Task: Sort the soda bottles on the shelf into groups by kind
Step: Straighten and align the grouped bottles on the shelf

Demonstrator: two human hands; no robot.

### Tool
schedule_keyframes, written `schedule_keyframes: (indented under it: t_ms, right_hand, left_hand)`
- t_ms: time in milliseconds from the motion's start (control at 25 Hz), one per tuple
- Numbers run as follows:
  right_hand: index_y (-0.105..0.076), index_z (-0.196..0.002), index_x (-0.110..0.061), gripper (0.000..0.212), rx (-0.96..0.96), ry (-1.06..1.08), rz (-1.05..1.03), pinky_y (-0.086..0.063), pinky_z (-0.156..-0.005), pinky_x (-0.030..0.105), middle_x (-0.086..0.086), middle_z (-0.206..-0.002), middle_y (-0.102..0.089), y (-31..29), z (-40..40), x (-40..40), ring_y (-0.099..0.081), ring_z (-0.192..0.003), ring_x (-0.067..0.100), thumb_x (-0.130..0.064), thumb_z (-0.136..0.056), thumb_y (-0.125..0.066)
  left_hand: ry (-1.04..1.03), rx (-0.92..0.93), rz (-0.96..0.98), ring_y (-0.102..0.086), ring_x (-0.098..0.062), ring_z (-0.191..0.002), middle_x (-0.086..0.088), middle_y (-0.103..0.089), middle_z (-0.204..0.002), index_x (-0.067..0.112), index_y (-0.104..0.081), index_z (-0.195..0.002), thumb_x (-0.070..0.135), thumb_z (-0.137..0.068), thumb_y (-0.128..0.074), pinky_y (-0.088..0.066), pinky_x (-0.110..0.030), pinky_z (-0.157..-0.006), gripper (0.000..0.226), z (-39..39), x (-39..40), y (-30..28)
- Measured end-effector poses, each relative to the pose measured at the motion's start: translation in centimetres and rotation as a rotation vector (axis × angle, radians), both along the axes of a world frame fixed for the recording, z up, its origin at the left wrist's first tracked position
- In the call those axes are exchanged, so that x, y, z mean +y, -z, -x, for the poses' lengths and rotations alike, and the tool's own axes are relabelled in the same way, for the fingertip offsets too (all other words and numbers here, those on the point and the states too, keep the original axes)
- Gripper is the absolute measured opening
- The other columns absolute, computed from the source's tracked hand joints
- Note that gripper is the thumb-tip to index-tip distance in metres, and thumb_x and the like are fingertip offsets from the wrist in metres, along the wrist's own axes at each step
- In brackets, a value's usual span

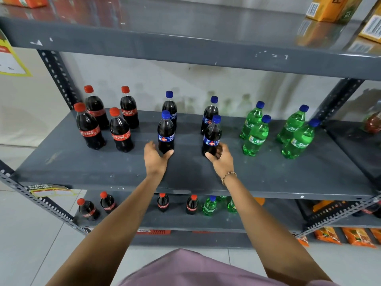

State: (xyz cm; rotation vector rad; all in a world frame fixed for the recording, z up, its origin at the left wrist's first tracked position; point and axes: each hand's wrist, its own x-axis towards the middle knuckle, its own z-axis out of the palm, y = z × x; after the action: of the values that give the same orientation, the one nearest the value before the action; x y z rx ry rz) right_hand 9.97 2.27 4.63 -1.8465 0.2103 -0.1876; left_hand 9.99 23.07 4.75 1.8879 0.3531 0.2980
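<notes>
**Twelve bottles, three groups on the middle shelf**

Twelve bottles stand upright on the grey shelf [268, 174], in three clusters of four. In the centre are the dark blue-capped ones: a near left bottle [165, 133], a near right bottle [212, 136], and two more behind them, far left [170, 106] and far right [209, 114]. The left hand [155, 156] is curled around the base of the near left bottle, thumb touching its right side, fingers behind it. The right hand [220, 158], a bracelet [228, 176] on its wrist, cups the base of the near right bottle, thumb in front, fingers wrapped round its right side. Both bottles rest on the shelf.

To the left stand four red-capped colas [121, 131], apart from the centre group. To the right are four green Sprites [256, 135], also blue-capped, well spaced.

On the lower shelf [247, 221] sit more colas and green bottles, unsorted. Orange cartons [329, 9] stand on the top shelf [185, 50], far right.
</notes>
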Motion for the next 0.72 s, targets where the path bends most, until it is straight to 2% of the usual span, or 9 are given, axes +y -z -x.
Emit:
schedule_keyframes:
  t_ms: [120, 200, 240, 320, 400, 480, 560, 640, 720]
  right_hand:
    - [-0.043, -0.123, -0.008, 0.056, 0.019, -0.051, -0.047, -0.041, -0.096, 0.025, 0.003, -0.118, -0.054, -0.3, 0.4, -0.9, -0.052, -0.108, 0.013, -0.008, -0.075, -0.072]
    - [-0.045, -0.118, -0.004, 0.052, 0.009, 0.124, -0.029, -0.043, -0.088, 0.024, 0.011, -0.116, -0.054, -0.2, 1.0, -2.0, -0.054, -0.105, 0.021, -0.008, -0.075, -0.073]
    - [-0.046, -0.115, 0.0, 0.05, -0.012, 0.267, -0.016, -0.043, -0.086, 0.026, 0.017, -0.115, -0.053, -0.1, 1.4, -3.0, -0.054, -0.105, 0.027, -0.008, -0.074, -0.073]
    - [-0.042, -0.116, 0.006, 0.056, -0.049, 0.46, 0.078, -0.038, -0.094, 0.033, 0.025, -0.118, -0.044, 0.2, 2.1, -5.8, -0.046, -0.111, 0.035, -0.009, -0.073, -0.074]
    - [-0.031, -0.127, 0.009, 0.071, -0.014, 0.455, 0.135, -0.031, -0.106, 0.037, 0.026, -0.13, -0.033, 0.3, 2.1, -9.1, -0.037, -0.122, 0.036, -0.011, -0.074, -0.074]
    - [-0.02, -0.137, 0.005, 0.083, 0.034, 0.33, 0.096, -0.024, -0.113, 0.036, 0.021, -0.144, -0.025, -0.1, 1.4, -11.5, -0.029, -0.133, 0.03, -0.013, -0.076, -0.073]
    - [-0.021, -0.14, -0.002, 0.082, 0.064, 0.167, 0.11, -0.026, -0.112, 0.033, 0.013, -0.147, -0.03, -0.5, 0.4, -13.3, -0.031, -0.135, 0.025, -0.014, -0.077, -0.072]
    - [-0.03, -0.136, -0.008, 0.073, 0.073, 0.075, 0.139, -0.034, -0.103, 0.03, 0.009, -0.14, -0.044, -0.6, -0.3, -14.2, -0.041, -0.128, 0.023, -0.015, -0.077, -0.072]
    - [-0.039, -0.129, -0.011, 0.061, 0.072, 0.075, 0.15, -0.038, -0.097, 0.031, 0.008, -0.131, -0.053, -0.4, -0.5, -14.7, -0.047, -0.121, 0.023, -0.016, -0.078, -0.071]
  left_hand:
    - [-0.128, -0.017, 0.054, -0.059, -0.023, -0.091, -0.009, -0.059, -0.096, 0.007, -0.049, -0.099, 0.015, -0.076, -0.076, -0.044, -0.027, -0.08, 0.037, 1.5, -1.9, 0.3]
    - [-0.004, -0.032, 0.024, -0.058, -0.012, -0.076, -0.003, -0.061, -0.083, 0.008, -0.054, -0.095, 0.015, -0.076, -0.076, -0.047, -0.028, -0.08, 0.03, 1.9, -3.9, 0.3]
    - [0.091, -0.023, 0.008, -0.059, -0.011, -0.08, -0.005, -0.064, -0.09, 0.005, -0.057, -0.101, 0.017, -0.076, -0.077, -0.046, -0.022, -0.082, 0.034, 1.9, -5.1, 0.4]
    - [0.257, 0.011, -0.005, -0.056, -0.017, -0.108, -0.01, -0.06, -0.12, 0.002, -0.05, -0.123, 0.02, -0.075, -0.078, -0.038, -0.013, -0.09, 0.058, 1.5, -7.4, 0.3]
    - [0.312, 0.017, -0.02, -0.046, -0.022, -0.126, -0.01, -0.05, -0.137, 0.001, -0.04, -0.136, 0.023, -0.076, -0.078, -0.034, -0.017, -0.098, 0.074, 0.8, -9.8, 0.2]
    - [0.287, -0.023, -0.045, -0.051, -0.024, -0.12, -0.007, -0.056, -0.127, 0.004, -0.045, -0.13, 0.024, -0.075, -0.078, -0.034, -0.007, -0.082, 0.067, 0.2, -11.5, 0.3]
    - [0.23, -0.045, -0.063, -0.056, -0.026, -0.112, -0.007, -0.061, -0.117, 0.006, -0.051, -0.123, 0.023, -0.076, -0.076, -0.031, -0.005, -0.069, 0.056, -0.3, -12.7, 0.5]
    - [0.184, -0.031, -0.112, -0.056, -0.027, -0.112, -0.012, -0.063, -0.119, 0.005, -0.051, -0.123, 0.025, -0.079, -0.073, -0.03, -0.01, -0.071, 0.053, -0.5, -13.0, 0.8]
    - [0.174, -0.033, -0.153, -0.056, -0.027, -0.111, -0.012, -0.063, -0.119, 0.005, -0.051, -0.122, 0.028, -0.08, -0.072, -0.031, -0.012, -0.074, 0.052, -0.5, -13.2, 1.2]
